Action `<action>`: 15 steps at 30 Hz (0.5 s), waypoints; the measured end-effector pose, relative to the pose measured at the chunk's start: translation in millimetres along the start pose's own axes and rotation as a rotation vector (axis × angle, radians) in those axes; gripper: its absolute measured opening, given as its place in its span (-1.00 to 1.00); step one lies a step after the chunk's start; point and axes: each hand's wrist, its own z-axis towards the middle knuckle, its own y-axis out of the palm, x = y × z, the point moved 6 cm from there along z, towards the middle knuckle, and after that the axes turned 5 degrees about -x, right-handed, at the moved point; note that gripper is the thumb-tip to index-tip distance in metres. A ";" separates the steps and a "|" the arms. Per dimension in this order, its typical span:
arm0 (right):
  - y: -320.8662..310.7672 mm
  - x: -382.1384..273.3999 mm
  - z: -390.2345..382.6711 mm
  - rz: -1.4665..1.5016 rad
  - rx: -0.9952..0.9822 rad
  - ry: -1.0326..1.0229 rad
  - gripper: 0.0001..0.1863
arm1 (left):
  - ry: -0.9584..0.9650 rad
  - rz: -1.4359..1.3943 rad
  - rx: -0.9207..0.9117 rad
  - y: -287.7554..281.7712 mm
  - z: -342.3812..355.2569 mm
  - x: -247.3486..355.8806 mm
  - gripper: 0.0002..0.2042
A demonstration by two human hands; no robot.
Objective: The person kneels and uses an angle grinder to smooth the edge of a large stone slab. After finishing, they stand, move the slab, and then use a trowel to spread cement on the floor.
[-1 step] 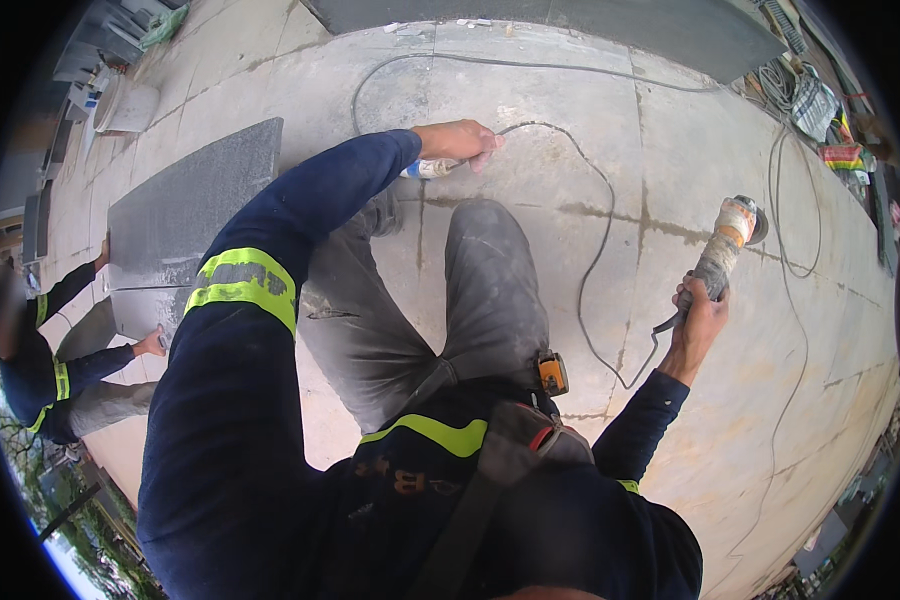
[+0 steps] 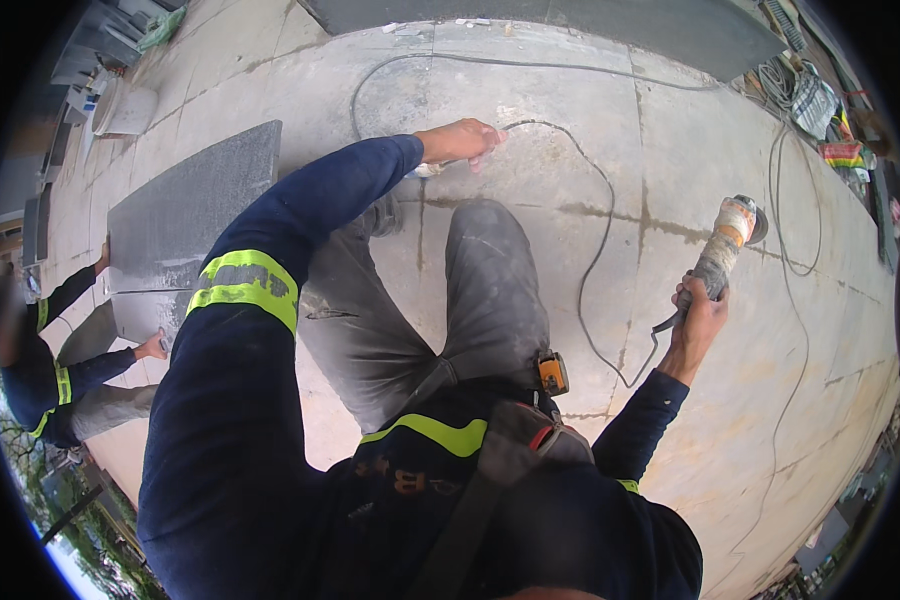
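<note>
Right hand [image 2: 703,318] was closed firmly round the dusty grey-and-orange angle grinder [image 2: 720,248], out over the pale concrete floor [image 2: 705,430]! Left hand [image 2: 460,142], fingers curled, was at the thin black cable [image 2: 611,212], grip partly hidden.

Decent gap over the floor [image 2: 690,165] at 2 o'clock, between the looped cord [image 2: 608,200] and the bags [image 2: 815,108] further out. Cord's the main snag: it runs from the left hand [image 2: 462,140] at 12 round to the grinder [image 2: 717,258] in the right hand [image 2: 703,315] at 3. More open floor around 4, with a thin wire [image 2: 806,350] across it. Knee [image 2: 490,250] plugs the middle, sleeve [image 2: 310,205] and slab [image 2: 198,195] block 10.
</note>
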 end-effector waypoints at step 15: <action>44.1 -11.5 6.7 -0.021 -0.038 0.006 -0.65 | 0.491 -0.172 0.548 -69.1 -60.8 190.1 -0.46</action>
